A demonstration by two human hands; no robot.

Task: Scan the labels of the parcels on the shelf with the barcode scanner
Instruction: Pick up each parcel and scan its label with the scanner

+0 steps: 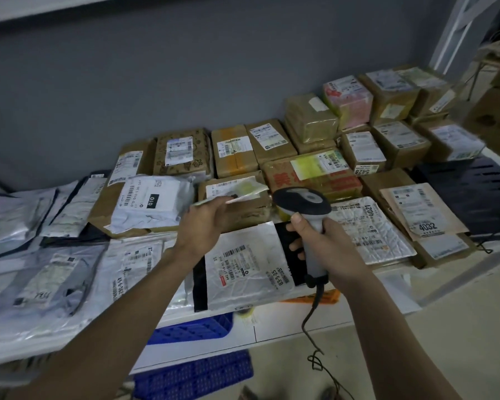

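Barcode scanner (306, 215) is gripped by right hand (326, 241) at frame centre, handle near-upright, head aimed up-frame at parcels (312, 171). A lifted label (237, 194) is pinched by left hand (202, 226) just left of it; blue crates (194, 370) lie below the shelf (300, 321).

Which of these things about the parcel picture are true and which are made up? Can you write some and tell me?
1. The right hand grips the barcode scanner. True.
2. The left hand is empty. False: it pinches the loose edge of a label on a brown box.
3. The scanner has a cable hanging from its handle. True.
4. The crate under the shelf is red. False: it is blue.
5. A label near the right edge of the shelf reads 4032. True.
6. Every parcel on the shelf is a cardboard box. False: soft plastic mailer bags lie on the left side.
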